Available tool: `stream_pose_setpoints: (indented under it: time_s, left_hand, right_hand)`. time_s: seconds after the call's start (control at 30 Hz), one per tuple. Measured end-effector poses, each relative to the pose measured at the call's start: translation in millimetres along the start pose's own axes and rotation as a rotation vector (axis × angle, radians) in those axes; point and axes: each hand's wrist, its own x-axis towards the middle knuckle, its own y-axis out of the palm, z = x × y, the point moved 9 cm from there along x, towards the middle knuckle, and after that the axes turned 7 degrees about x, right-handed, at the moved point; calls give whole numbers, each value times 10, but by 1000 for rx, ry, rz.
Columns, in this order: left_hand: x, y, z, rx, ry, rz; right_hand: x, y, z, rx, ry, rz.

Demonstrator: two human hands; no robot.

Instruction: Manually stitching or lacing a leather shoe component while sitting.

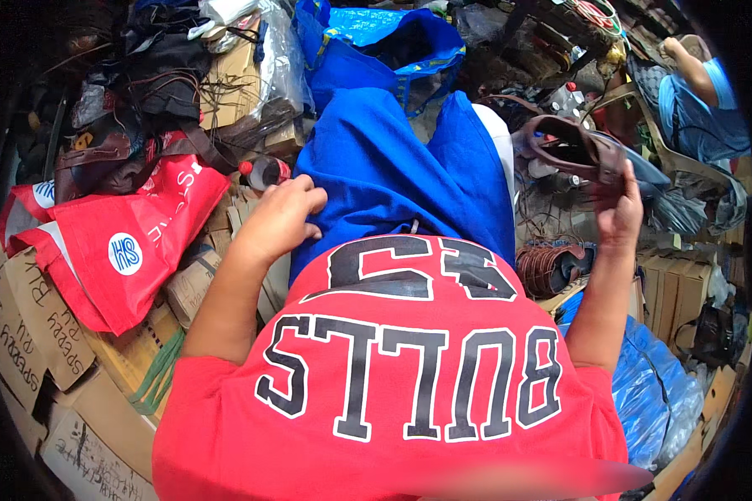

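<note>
My right hand (620,213) is raised at the right, its fingers closed on a brown sandal (566,149). The sandal has wide straps, and a grey-blue sole shows along its far side. On my lap, my left hand (286,215) rests against the blue shorts (376,167), its thumb and fingers apart with nothing between them. Just beyond that hand lies a dark bottle with a red cap (267,172). Below the sandal, beside my right leg, sits a bundle of brown straps (551,269).
A red shopping bag (142,242) lies over cardboard boxes (38,321) at the left. A blue bag (376,50) gapes open beyond my knees. Clear bottles (566,100) stand past the sandal. Blue plastic wrap (656,388) lies at lower right. Another person (702,104) is at far right.
</note>
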Motion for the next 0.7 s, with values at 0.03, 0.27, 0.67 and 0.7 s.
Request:
stream_pose_setpoints:
  time_s: [0.03,0.27,0.67,0.7]
  left_hand:
    - [-48,11,-75,-24,114,-63]
    - [-760,576,208,-343,-257,795]
    - [2262,7,-1095,51,254,-64]
    - [2401,64,-1153,23,267,-46]
  right_hand:
    - [32,-180,118,8,-39,-71]
    - [84,-784,613,163,-160,-44]
    - [-307,-1231,911,193,-248,-176]
    - [-364,-1202,915,175,-252,-161]
